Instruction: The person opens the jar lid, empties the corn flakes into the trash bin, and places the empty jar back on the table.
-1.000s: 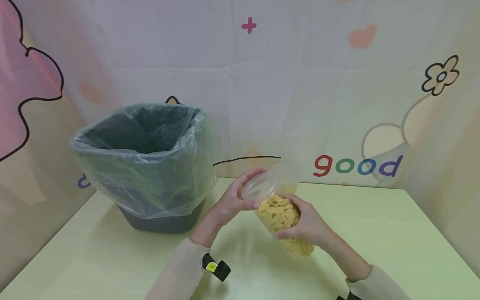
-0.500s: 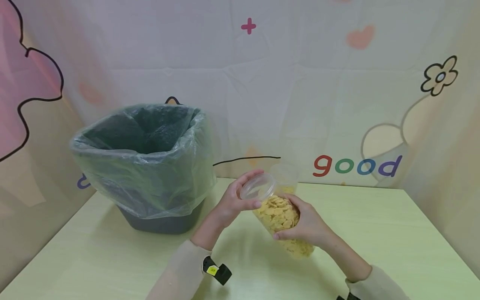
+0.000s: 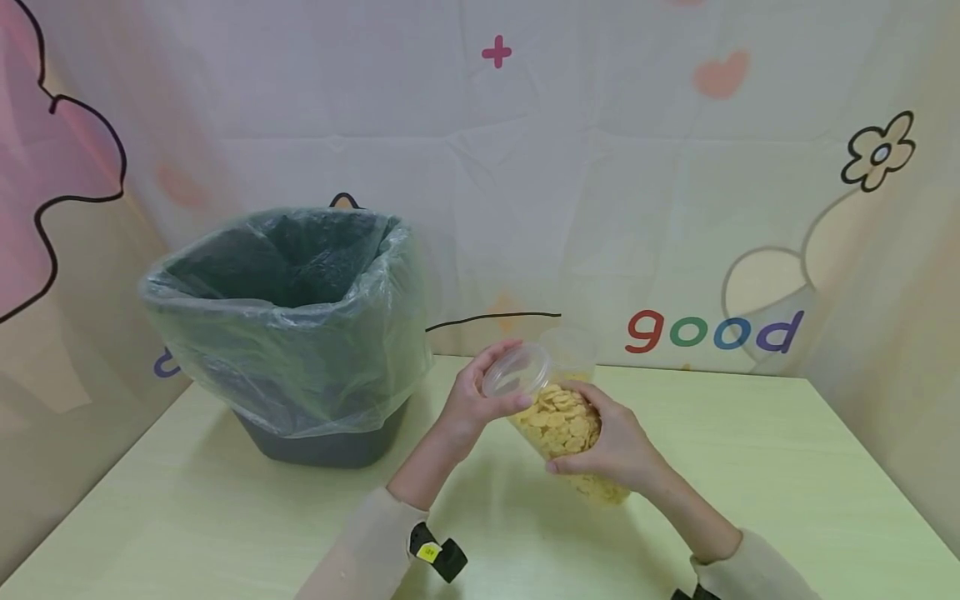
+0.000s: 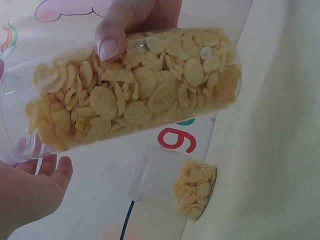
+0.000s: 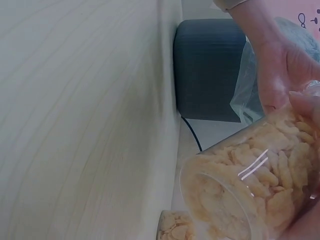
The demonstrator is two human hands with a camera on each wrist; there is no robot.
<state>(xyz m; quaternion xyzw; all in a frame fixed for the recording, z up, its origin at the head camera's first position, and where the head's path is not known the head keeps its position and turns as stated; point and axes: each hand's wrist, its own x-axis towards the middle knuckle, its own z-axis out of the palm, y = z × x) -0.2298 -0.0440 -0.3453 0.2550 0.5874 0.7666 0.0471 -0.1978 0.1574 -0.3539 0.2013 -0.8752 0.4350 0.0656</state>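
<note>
To your left, the lined bin [image 3: 330, 450] stands on the table [image 3: 750, 500], at about 10 o'clock from the left grip [image 3: 474, 400], the nearer of your two. That grip is curled round the clear upper end of the flake-filled jar [image 3: 558, 425]; whether it's capped, you can't tell here. The jar hangs tilted above the table, between both grips, its long axis running 11 to 5 o'clock, top toward 11. A part-filled second jar [image 3: 568, 346] stands beyond, near 12. Your right grip [image 3: 622, 442] clasps the body from 3 o'clock
</note>
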